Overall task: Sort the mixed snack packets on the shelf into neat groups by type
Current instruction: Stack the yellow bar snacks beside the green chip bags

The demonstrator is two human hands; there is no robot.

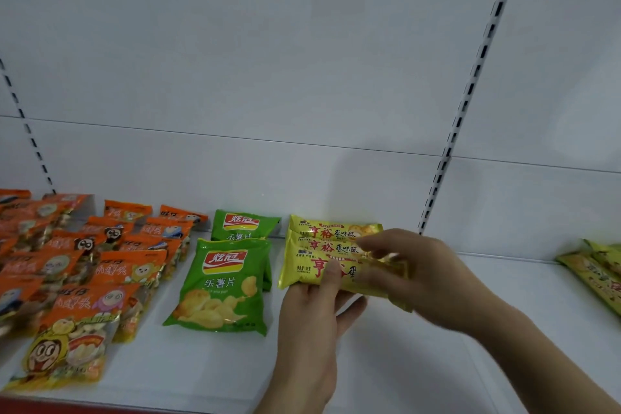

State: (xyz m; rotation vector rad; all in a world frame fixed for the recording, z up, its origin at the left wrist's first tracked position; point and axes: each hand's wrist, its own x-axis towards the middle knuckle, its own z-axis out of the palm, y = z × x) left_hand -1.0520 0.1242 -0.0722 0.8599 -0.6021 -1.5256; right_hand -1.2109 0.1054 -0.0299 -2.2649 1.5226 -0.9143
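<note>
1. Three sorts already lie in separate groups on the shelf (437,363), so each type reads at a glance.
2. Orange packets (67,272) fill the left end, overlapping in rough rows; that group looks largest.
3. Green bags (223,282) sit in a front-to-back line just beside them, keeping one column.
4. Yellow packets (322,239) stack next to the green, with strays (594,272) well apart at the right edge, probably still to be gathered.
5. Left hand (312,306) supports the front yellow packet from below, thumb on top; right hand (413,276) pinches its right end, likely squaring it onto the stack.
</note>
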